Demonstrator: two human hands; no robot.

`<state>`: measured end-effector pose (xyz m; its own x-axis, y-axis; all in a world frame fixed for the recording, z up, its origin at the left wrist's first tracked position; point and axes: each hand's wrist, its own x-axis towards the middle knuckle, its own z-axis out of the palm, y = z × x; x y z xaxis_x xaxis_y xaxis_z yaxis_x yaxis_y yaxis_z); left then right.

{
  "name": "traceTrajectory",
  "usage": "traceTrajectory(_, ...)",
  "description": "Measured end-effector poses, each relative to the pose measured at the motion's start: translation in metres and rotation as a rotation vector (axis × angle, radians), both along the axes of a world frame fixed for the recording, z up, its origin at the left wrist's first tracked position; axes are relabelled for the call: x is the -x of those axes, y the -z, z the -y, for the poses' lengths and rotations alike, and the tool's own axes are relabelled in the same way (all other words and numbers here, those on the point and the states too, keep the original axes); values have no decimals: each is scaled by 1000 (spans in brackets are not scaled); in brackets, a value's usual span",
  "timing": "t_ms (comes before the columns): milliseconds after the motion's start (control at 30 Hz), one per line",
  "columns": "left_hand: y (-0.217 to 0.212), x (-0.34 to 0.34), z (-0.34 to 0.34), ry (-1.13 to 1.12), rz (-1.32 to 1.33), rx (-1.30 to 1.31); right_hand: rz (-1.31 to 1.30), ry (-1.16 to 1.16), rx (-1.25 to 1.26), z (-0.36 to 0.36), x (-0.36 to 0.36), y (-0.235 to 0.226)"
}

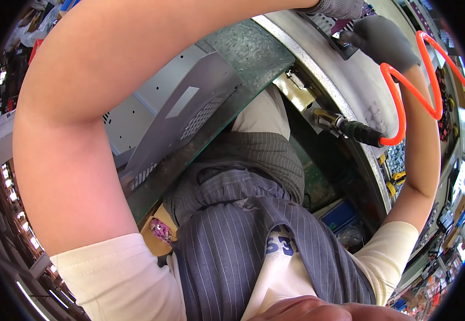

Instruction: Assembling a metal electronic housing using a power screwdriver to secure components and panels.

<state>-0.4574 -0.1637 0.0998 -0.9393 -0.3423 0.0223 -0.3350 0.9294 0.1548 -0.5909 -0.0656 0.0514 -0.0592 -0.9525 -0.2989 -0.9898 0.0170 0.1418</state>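
gloved hands point(339, 7) point(384, 41) sit beside a dark bracket point(343, 50).

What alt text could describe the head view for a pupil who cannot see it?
A person's grey-gloved left hand and grey-gloved right hand work close together at a dark metal part over a pale grey workbench. A coiled orange hose crosses the right forearm; a grey perforated metal panel is left of centre.

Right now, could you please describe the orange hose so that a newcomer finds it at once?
Find the grey bench in the picture's upper right, then the black fitting at its pale edge. The hose leaves this fitting and zigzags past the right hand and the right forearm. Its bright orange loops set it apart from that dull fitting.
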Motion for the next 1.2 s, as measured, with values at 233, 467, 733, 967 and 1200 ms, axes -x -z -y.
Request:
traceTrajectory(233,1,0,-5,26,24,13,281,82,174,1,1,13)
traceTrajectory(467,1,3,-5,33,0,-52,574,-8,299,-10,7,17)
traceTrajectory(733,5,-7,-2,29,-41,-78,388,128,230,-9,3,27)
traceTrajectory(967,-35,-36,1,101,-98,-143,384,151,342,-26,-4,11)
traceTrajectory(1200,-67,-111,-55,-170,-103,-398,238,59,320,-32,-9,31)
